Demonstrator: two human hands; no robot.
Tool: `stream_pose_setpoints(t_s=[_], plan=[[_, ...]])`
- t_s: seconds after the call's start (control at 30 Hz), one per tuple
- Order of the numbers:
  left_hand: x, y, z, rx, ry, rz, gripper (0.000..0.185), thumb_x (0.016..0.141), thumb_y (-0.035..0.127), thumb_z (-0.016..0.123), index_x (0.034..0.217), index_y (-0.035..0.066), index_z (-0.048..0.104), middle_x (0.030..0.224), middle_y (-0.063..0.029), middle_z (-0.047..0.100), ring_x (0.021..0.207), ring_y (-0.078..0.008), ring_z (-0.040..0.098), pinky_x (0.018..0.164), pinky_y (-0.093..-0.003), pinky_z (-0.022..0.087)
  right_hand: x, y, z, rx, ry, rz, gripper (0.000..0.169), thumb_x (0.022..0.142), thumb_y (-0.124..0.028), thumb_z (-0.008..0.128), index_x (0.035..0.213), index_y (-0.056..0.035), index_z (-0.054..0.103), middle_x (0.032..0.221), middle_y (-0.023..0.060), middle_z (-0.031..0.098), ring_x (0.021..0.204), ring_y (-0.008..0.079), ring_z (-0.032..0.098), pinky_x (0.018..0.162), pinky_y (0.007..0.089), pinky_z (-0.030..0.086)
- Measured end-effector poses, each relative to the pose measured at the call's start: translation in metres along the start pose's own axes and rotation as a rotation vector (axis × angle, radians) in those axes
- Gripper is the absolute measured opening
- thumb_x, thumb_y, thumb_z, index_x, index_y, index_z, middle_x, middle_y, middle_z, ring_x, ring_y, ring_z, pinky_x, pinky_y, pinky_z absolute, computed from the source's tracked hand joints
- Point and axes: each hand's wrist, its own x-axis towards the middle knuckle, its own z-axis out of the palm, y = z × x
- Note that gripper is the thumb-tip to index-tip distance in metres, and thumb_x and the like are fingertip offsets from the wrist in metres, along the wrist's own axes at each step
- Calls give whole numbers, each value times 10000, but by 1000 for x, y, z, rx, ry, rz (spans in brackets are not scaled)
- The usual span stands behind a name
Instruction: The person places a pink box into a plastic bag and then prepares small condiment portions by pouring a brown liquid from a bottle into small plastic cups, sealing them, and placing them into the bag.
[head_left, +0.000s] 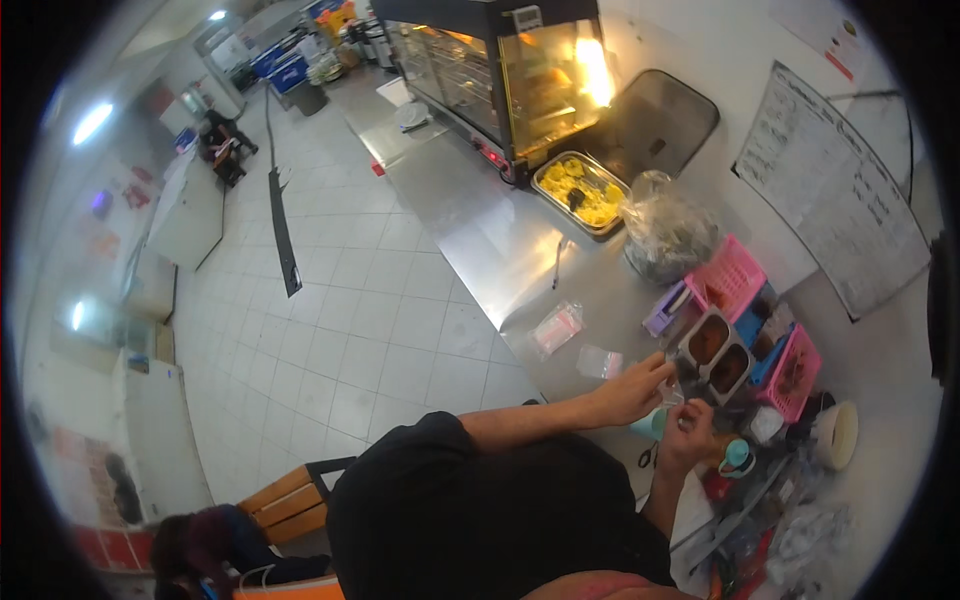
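My left hand (646, 384) reaches in from the left, its fingers pinched together near the sauce containers. Just below it my right hand (688, 431) is raised, fingers curled and pinched. Between the two sits a small piece of clear plastic (674, 395), seemingly a little bag, gripped by both; its contents are too small to make out. Beyond the hands stand two metal containers (709, 339) of reddish-brown sauce or powder. A pale teal cup (651, 424) is partly hidden under my hands. On the steel counter (480, 217) lie a clear plastic packet (600, 362) and a larger pack of small bags (556, 328).
A lit food warmer (495, 82) stands at the back beside a metal tray (581, 193) of yellow food. Pink baskets (727, 274), a tied plastic bag (667, 225), a teal-capped bottle (736, 453) and scissors (646, 455) crowd the counter. A person (217, 555) bends down at lower left.
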Motion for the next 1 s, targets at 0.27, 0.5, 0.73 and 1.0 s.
stream_pose_setpoints(t_s=[0.27,0.5,0.73,1.0], plan=[[-5,-15,-10,-146,-211,192,564,657,244,855,1127,44,617,1083,-116,620,1077,-276,597,928,-410,461,-6,-14,-31,767,-258,677,120,873,-23,700,882,-40,582,727,31,619,587,85,590,451,243,445],[-46,-50,26,-765,-49,-253,578,724,264,853,1173,-9,611,1036,-73,634,922,-157,622,837,-326,505,-99,77,-38,355,414,558,295,883,-131,744,1065,-15,542,982,61,588,813,110,571,666,240,446],[-41,-46,32,-816,-127,-318,481,765,1,803,1198,-18,595,1131,-71,626,1002,-158,617,891,-306,510,-85,239,-30,-422,530,459,903,755,-280,863,1409,59,342,1356,249,474,1218,383,499,1079,453,354],[-22,-28,23,-641,-237,-236,581,694,55,882,1207,23,611,1102,-93,689,1001,-166,652,843,-324,537,-12,170,-103,88,286,172,792,731,-225,884,1352,3,448,1278,156,560,1170,277,559,1023,419,430]])
